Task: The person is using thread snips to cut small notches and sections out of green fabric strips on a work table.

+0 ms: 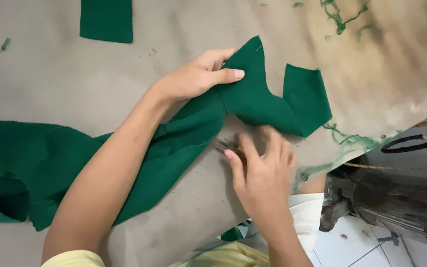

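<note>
My left hand [193,76] pins the green cloth [253,99] flat on the table [50,79] w/ fingers spread, right hand [263,170] blurred just below its edge, fingers half curled, grip can't tell; cloth looks soft, light, floppy, so best pinch near the edge.

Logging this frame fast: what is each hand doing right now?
Left hand: open, pressing flat on the green cloth.
Right hand: blurred; fingers at a small metal tool; grip cannot be told.
</note>
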